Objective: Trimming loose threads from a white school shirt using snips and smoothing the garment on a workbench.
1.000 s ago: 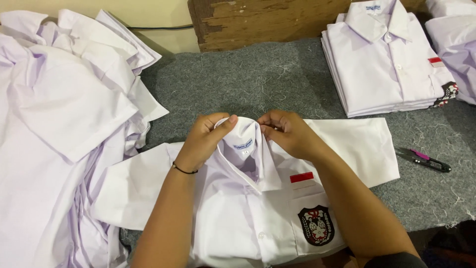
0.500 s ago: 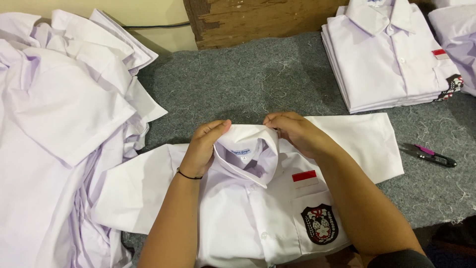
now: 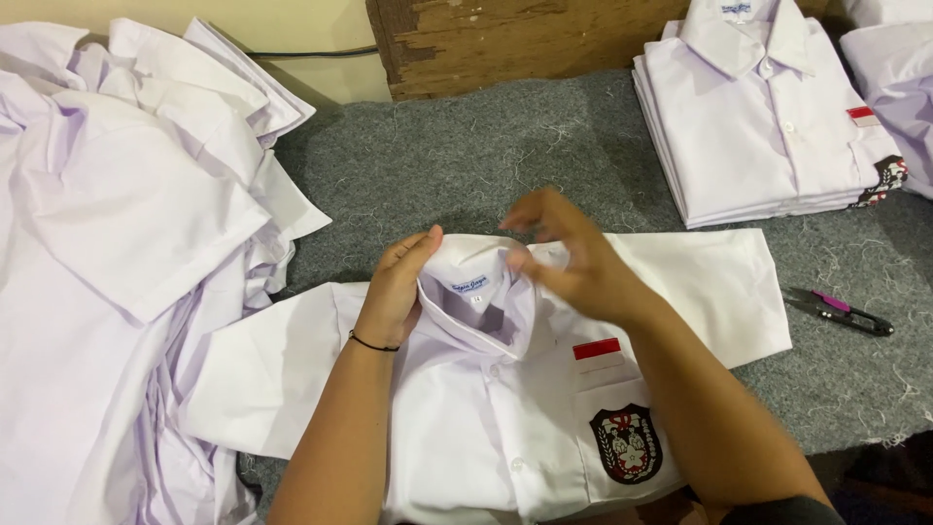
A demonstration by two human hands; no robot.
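A white shirt (image 3: 466, 408) lies face up on the near bench (image 3: 466, 165). The left hand (image 3: 398, 287) pinches its collar (image 3: 476, 292); the right hand (image 3: 573, 258) hovers blurred, fingers loosely apart. The hem is cut off below.

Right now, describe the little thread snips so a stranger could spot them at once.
Start at the grey felt table and go to its right side, below the neat stack of folded shirts. The thread snips lie just past the spread shirt's sleeve. They are the only small dark tool, with a pink grip.
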